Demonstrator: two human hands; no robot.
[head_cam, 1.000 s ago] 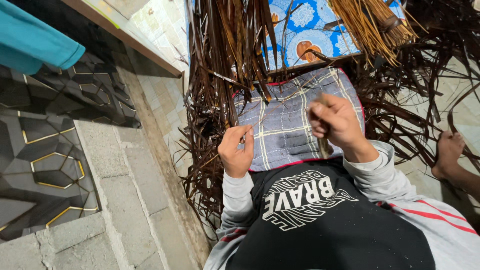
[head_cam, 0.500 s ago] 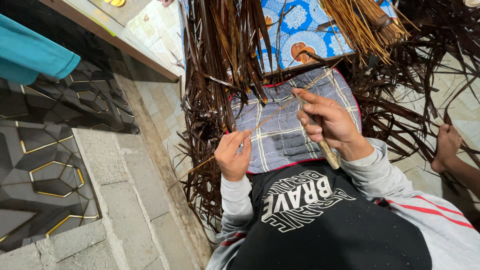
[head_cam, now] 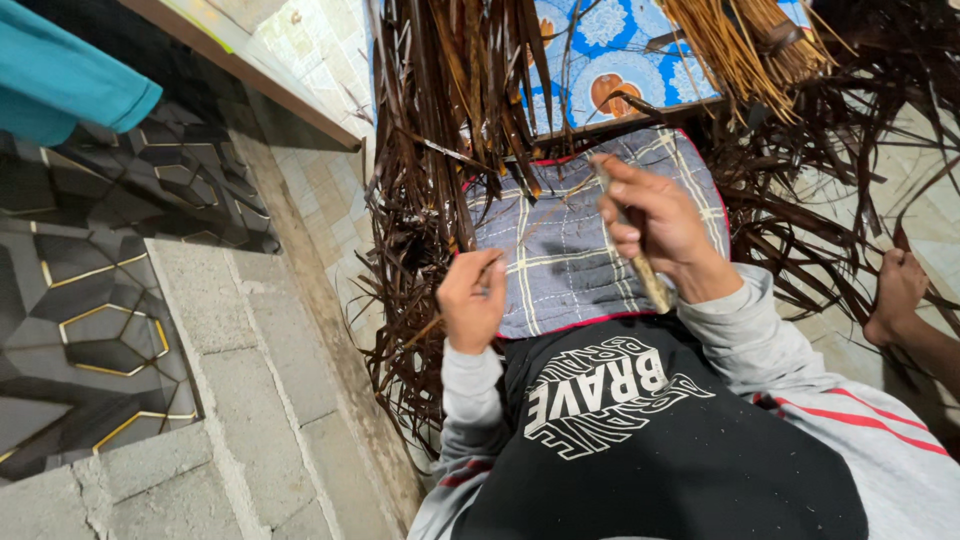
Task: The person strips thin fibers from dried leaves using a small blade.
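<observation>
Right hand [head_cam: 655, 225] is curled tight round a pale stick-like tool [head_cam: 640, 262], which runs from the fingers toward 5 o'clock over the checked cloth [head_cam: 560, 270] on the lap. Left hand [head_cam: 472, 300], at 8 o'clock from the right, pinches a thin brown leaf strip [head_cam: 440, 322] that trails off toward 8 o'clock. Dark dried leaves [head_cam: 440, 120] hang in a mass at 12 o'clock, with a bare foot [head_cam: 895, 295] at 3 o'clock.

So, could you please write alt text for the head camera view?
Seen from above, a seated person's right hand holds a thin wooden stick over a checked grey cloth, while the left hand pinches a dark dried leaf strip. Dried leaf strips surround them.
</observation>
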